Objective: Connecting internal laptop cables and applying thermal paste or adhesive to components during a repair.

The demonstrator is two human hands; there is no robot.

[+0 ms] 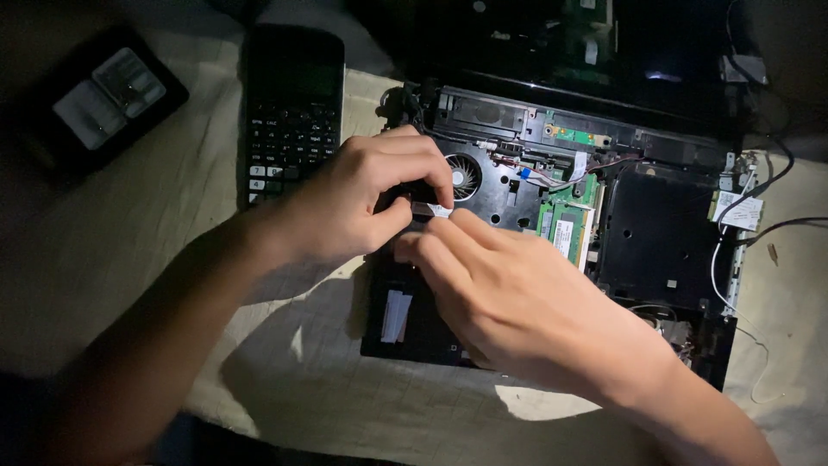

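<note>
An opened black laptop base (655, 233) lies on a pale cloth, with its round fan (466, 175), green memory boards (565, 226) and thin wires showing. My left hand (362, 194) and my right hand (509, 293) meet over the left part of the base, just beside the fan. Both pinch a small flat white ribbon end (434, 210) between fingertips. What lies under my hands is hidden.
A black calculator (291, 112) lies at the back left on the cloth (172, 207). A dark flat case with pale labels (108, 95) sits further left. A small white-labelled card (736, 209) with wires lies at the laptop's right edge. The lid (604, 43) stands dark behind.
</note>
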